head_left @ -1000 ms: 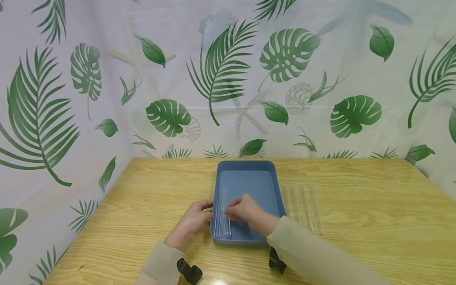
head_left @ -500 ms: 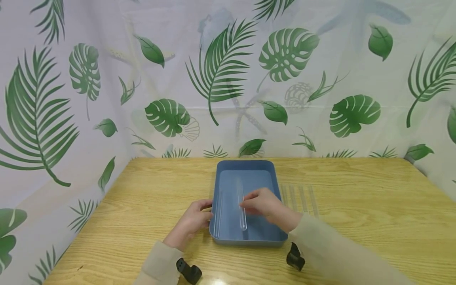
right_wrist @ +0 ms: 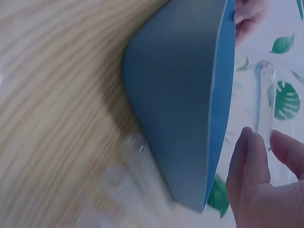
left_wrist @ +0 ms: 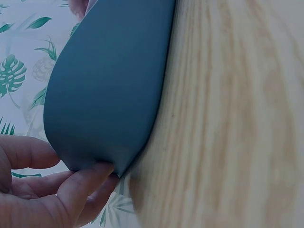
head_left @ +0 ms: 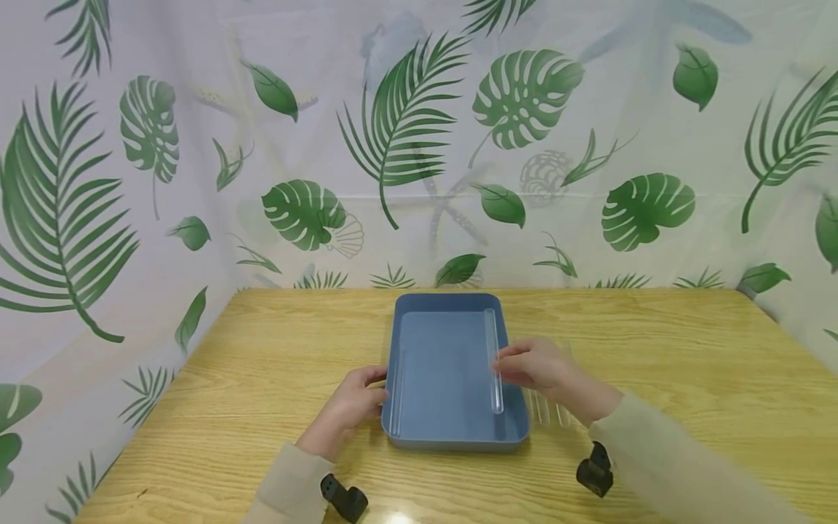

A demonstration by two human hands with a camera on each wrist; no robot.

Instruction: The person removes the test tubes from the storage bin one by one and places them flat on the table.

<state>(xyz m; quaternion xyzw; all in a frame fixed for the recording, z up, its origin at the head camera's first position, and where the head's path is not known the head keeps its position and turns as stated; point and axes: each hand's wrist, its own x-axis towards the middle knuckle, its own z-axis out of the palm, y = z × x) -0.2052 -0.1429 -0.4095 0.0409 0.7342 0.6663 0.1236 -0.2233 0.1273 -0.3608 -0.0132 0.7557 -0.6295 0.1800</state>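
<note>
My right hand (head_left: 540, 364) pinches a clear test tube (head_left: 491, 327) between fingers and thumb, over the right part of a blue tray (head_left: 445, 442). In the right wrist view the test tube (right_wrist: 263, 99) rises from the fingertips with its rounded end away from the hand, above the tray's rim. Another clear tube (head_left: 397, 400) lies inside the tray along its left wall. My left hand (head_left: 353, 399) rests against the tray's left side. In the left wrist view its fingers (left_wrist: 88, 183) touch the outer wall near a corner; some fingertips are hidden.
Several clear tubes (head_left: 543, 409) lie on the wooden table (head_left: 687, 378) just right of the tray, partly covered by my right hand. A leaf-print cloth (head_left: 419, 145) hangs behind the table and along its sides.
My right hand has carried the test tube rightward across the tray, from beside the left wall to near the right wall. My left hand stays at the tray's left side.
</note>
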